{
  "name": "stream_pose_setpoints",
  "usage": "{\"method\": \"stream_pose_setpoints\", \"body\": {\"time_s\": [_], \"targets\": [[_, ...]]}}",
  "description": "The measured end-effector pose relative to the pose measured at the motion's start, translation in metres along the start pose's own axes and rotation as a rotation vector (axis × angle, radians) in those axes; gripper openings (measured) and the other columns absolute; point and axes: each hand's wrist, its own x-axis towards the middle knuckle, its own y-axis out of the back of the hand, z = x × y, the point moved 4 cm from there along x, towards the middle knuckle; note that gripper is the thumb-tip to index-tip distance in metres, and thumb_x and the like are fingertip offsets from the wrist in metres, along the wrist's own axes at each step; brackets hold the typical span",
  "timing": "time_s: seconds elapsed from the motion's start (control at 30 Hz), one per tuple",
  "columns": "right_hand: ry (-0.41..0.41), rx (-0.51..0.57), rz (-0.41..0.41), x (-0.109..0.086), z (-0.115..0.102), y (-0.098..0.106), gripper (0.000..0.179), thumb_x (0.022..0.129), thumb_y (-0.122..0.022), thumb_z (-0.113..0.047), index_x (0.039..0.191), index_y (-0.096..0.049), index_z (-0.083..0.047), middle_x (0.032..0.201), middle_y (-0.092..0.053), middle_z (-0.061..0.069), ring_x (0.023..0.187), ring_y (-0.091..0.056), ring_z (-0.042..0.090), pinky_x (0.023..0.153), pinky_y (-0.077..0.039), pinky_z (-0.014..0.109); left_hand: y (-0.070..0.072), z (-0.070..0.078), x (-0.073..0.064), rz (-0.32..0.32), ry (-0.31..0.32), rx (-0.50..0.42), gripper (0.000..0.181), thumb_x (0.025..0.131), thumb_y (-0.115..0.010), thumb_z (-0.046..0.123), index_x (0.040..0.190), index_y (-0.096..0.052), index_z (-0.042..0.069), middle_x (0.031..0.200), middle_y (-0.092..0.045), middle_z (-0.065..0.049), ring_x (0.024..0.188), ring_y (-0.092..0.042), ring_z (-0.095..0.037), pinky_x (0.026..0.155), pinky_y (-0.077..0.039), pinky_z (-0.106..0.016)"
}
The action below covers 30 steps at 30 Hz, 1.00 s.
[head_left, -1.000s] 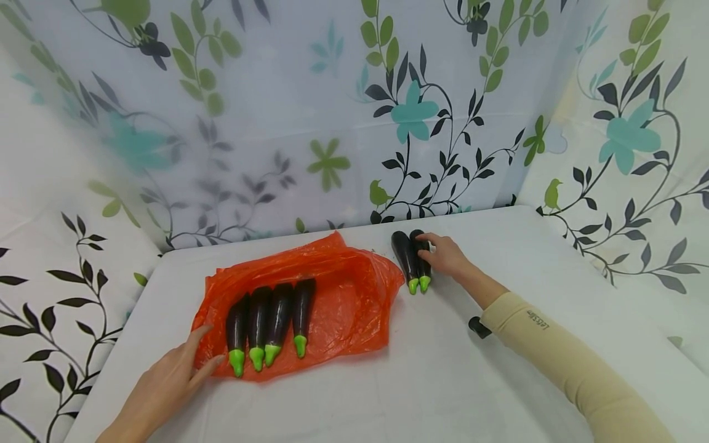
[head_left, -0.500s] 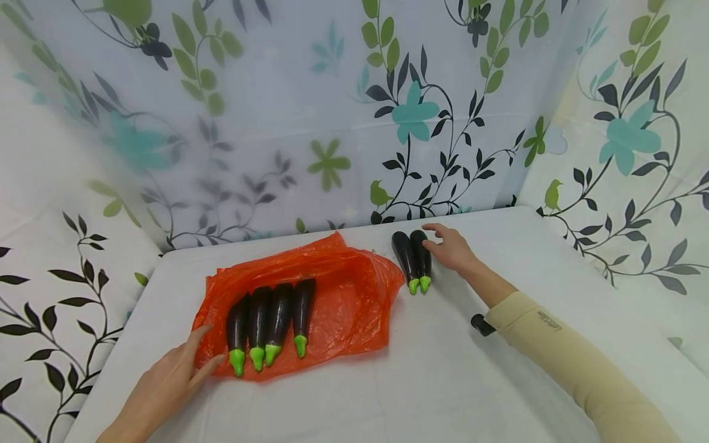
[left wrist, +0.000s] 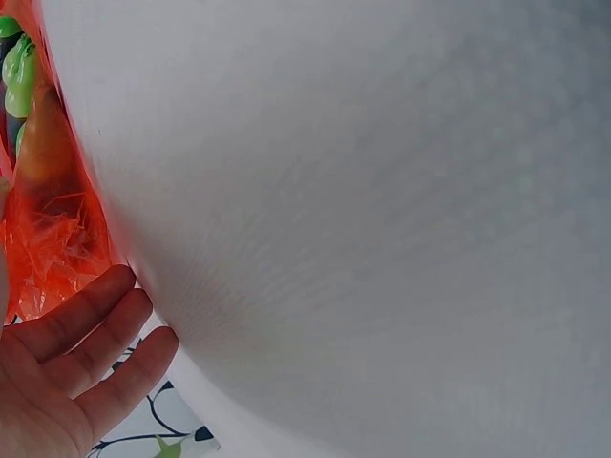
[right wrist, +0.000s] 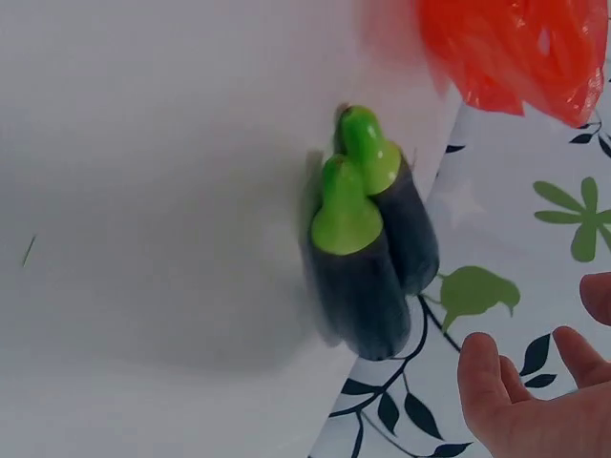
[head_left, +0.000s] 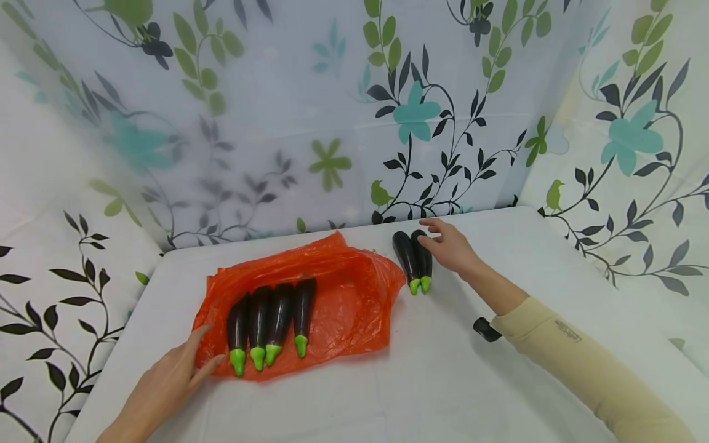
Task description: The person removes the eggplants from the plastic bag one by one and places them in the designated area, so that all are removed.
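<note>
The right hand [head_left: 451,246] has spread, relaxed fingers and grips nothing; it is beside two glossy black eggplants with green stems [head_left: 407,255], lying right of a crumpled red-orange plastic bag [head_left: 346,320]. The left hand [head_left: 166,375], fingers loosely extended, rests at the bag's left edge. Four similar eggplants [head_left: 279,317] lie on the bag. The white-covered table [head_left: 443,381] extends in front of the bag and well to its right; its far edge runs just behind. Leaf-patterned curtains [head_left: 266,141] stand beyond. Lettering [head_left: 568,331] on the beige right sleeve [head_left: 598,369] is unreadable.
</note>
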Motion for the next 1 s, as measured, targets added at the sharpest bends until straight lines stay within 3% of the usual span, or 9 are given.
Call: {"method": "stream_pose_setpoints", "body": {"time_s": [0.53,1.0], "targets": [[0.156,0.105,-0.053,-0.044,-0.068,-0.017,0.050,0.100,-0.056,-0.029,0.147,-0.042,-0.019,0.147,-0.043,0.010,0.128,-0.051,0.030,0.096,-0.050,0.048,0.000,0.000,0.001,-0.015,0.011,0.002,0.086,0.088,-0.058,0.063,0.143,-0.031,0.002,0.114,-0.060,-0.030,0.100,-0.060,-0.046,0.080,-0.052,-0.061],[0.202,0.161,-0.196,-0.075,-0.099,-0.045,0.053,0.098,-0.059,-0.028,0.147,-0.042,-0.021,0.145,-0.045,0.006,0.129,-0.049,0.030,0.093,-0.053,0.044,0.002,0.001,0.000,0.002,-0.003,-0.001,0.085,0.089,-0.058,0.063,0.141,-0.032,0.001,0.112,-0.061,-0.030,0.098,-0.061,-0.045,0.079,-0.052,-0.061]]}}
